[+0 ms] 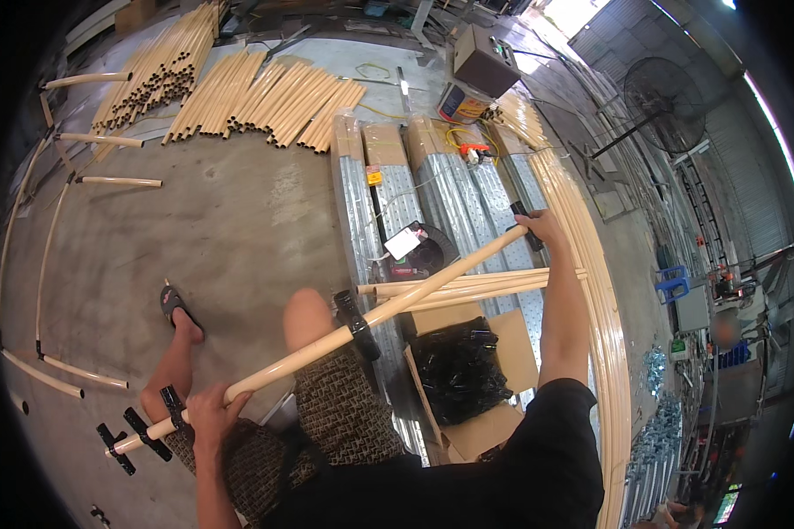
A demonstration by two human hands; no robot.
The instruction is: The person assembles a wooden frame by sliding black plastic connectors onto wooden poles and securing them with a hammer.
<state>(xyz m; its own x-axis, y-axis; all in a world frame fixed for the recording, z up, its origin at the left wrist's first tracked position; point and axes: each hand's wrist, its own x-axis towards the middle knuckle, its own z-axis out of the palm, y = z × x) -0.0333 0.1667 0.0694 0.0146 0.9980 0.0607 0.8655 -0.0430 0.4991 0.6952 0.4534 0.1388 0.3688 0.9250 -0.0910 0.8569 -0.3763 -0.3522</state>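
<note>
A long cream pipe [304,357] runs slantwise across my lap, from low on the left up to the right. My left hand [213,416] is wrapped around it near its lower end. Black pipe joints sit on it: one [355,324] near the middle and several close to the lower end, such as this clamp-like joint [146,434]. At the upper end my right hand [543,229] closes around another black joint [526,225]. Below my right forearm, an open cardboard box [513,353] holds a heap of black joints [461,370] in plastic.
Several loose cream pipes [485,287] lie across metal-coloured bundles [445,189] beside me. A fan-like black device [425,251] with a white phone-like object [406,240] rests there. Stacks of cut pipes [295,106] lie ahead; an assembled pipe frame [53,256] stands left. Long pipes [604,361] line the right.
</note>
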